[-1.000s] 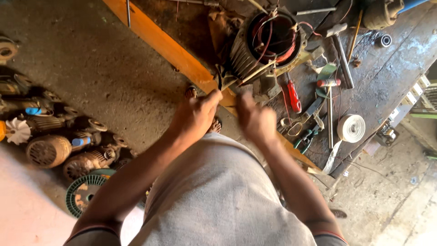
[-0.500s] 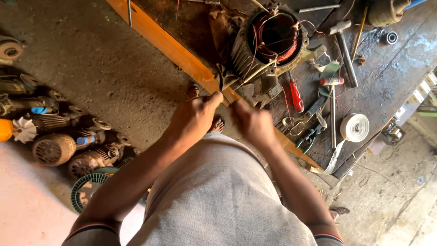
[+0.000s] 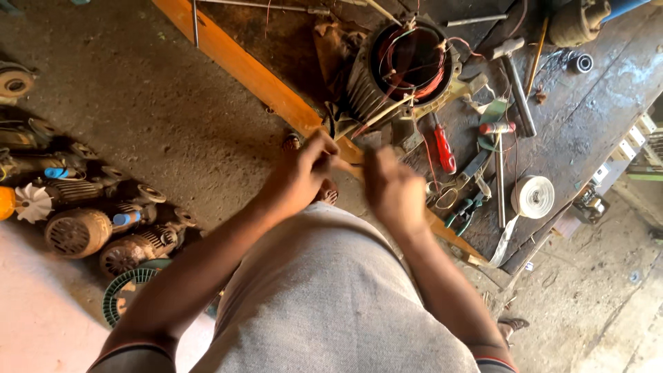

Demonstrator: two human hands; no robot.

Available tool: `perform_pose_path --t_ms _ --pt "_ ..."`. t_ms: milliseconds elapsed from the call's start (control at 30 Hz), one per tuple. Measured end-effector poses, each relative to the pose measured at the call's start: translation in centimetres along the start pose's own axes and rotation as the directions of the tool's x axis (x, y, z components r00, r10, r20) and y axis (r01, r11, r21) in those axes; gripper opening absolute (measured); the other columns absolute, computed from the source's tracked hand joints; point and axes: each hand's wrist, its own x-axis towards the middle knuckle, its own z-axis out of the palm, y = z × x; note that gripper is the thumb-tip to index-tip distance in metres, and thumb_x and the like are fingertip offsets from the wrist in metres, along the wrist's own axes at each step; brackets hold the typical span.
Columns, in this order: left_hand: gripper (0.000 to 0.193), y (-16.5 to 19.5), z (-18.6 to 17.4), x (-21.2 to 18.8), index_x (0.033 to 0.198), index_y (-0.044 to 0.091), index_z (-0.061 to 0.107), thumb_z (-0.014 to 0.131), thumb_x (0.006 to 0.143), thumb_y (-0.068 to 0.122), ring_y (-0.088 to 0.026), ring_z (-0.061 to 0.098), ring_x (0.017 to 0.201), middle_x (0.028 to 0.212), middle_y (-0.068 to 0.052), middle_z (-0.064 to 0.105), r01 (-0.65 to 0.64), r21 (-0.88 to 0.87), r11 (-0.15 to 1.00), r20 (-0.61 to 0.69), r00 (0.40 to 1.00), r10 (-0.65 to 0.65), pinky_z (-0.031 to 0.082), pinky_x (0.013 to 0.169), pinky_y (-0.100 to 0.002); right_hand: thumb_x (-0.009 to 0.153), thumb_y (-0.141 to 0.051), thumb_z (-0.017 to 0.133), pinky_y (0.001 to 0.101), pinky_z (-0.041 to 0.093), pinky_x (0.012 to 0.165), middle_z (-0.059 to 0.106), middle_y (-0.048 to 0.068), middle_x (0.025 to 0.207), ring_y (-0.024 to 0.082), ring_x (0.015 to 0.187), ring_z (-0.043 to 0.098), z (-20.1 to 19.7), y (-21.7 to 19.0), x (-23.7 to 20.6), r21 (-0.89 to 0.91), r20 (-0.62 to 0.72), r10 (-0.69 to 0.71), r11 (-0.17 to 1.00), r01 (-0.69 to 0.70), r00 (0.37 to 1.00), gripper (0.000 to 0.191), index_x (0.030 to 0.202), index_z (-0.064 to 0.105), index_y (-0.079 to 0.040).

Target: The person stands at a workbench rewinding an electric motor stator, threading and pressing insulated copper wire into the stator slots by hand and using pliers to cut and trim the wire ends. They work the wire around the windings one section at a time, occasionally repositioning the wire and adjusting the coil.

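Observation:
My left hand (image 3: 300, 173) and my right hand (image 3: 395, 192) are raised close together over the near edge of the workbench (image 3: 242, 59). A thin pale strip (image 3: 347, 166) runs between their fingertips, pinched by the left hand's fingers. The right hand is blurred, with its fingers curled at the strip's other end. Just beyond the hands a motor stator (image 3: 359, 93) with ribbed housing and reddish copper windings lies on the bench, with pale sticks poking out of it.
A red-handled screwdriver (image 3: 442, 148), scissors (image 3: 445, 197), green-handled pliers (image 3: 463, 211), a hammer (image 3: 514, 83) and a white tape roll (image 3: 533, 197) lie on the bench at the right. Old motors (image 3: 76, 231), a white fan (image 3: 31, 202) and a green fan cover (image 3: 128, 293) sit on the floor at the left.
Both hands have pulled back from the stator toward me and moved slightly apart, with the strip stretched between them. The view has shifted a little.

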Motion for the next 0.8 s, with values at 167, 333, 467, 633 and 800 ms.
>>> perform_pose_path --t_ms 167,333,467,633,800 --pt "0.023 0.1 -1.0 0.0 0.121 0.005 0.063 0.052 0.102 -0.003 -0.015 0.063 0.043 0.057 -0.008 0.065 -0.199 0.807 0.555 0.048 0.960 0.275 0.042 0.029 -0.028 0.105 -0.020 0.060 0.0401 0.045 0.031 0.063 0.010 0.057 0.021 0.038 0.057 2.4 0.0 0.2 -0.173 0.238 0.217 0.969 -0.179 0.947 0.012 0.109 0.062 -0.008" --pt "0.025 -0.4 -1.5 -0.1 0.122 0.005 0.063 0.056 0.098 0.000 -0.018 0.062 0.043 0.057 -0.009 0.064 -0.243 0.811 0.533 0.067 0.942 0.328 0.043 0.030 -0.030 0.107 -0.018 0.058 0.0339 0.048 0.032 0.067 0.011 0.066 0.018 0.041 0.060 3.0 0.4 -0.1 0.136 0.266 0.025 0.989 -0.063 0.964 0.014 0.111 0.062 -0.005" --pt "0.024 -0.4 -1.3 -0.6 0.120 0.007 0.063 0.057 0.098 -0.002 -0.019 0.064 0.046 0.060 -0.010 0.065 -0.221 0.813 0.539 0.060 0.952 0.300 0.046 0.031 -0.033 0.108 -0.022 0.061 0.0384 0.051 0.044 0.069 0.010 0.071 0.024 0.053 0.065 2.5 0.5 -0.4 -0.024 0.093 0.088 0.996 -0.086 0.992 0.014 0.104 0.060 -0.008" --pt "0.019 0.0 -1.0 -0.3 0.114 0.008 0.062 0.056 0.099 -0.002 -0.021 0.067 0.055 0.067 -0.010 0.067 -0.259 0.802 0.538 0.077 0.938 0.337 0.050 0.040 -0.034 0.105 -0.015 0.057 0.0383 0.053 0.039 0.073 0.011 0.079 0.024 0.050 0.067 3.3 1.0 -0.5 0.167 0.245 0.045 0.982 -0.088 0.969 0.013 0.113 0.061 -0.006" --pt "0.024 0.4 -0.5 -0.8 0.115 0.007 0.062 0.058 0.092 0.000 -0.026 0.071 0.071 0.077 -0.015 0.070 -0.285 0.852 0.438 0.072 0.894 0.442 0.057 0.053 -0.036 0.103 -0.022 0.064 0.0446 0.053 0.046 0.067 0.014 0.070 0.031 0.051 0.065 3.9 1.2 -1.2 0.124 0.160 0.097 0.985 -0.117 0.982 0.016 0.107 0.060 -0.007"
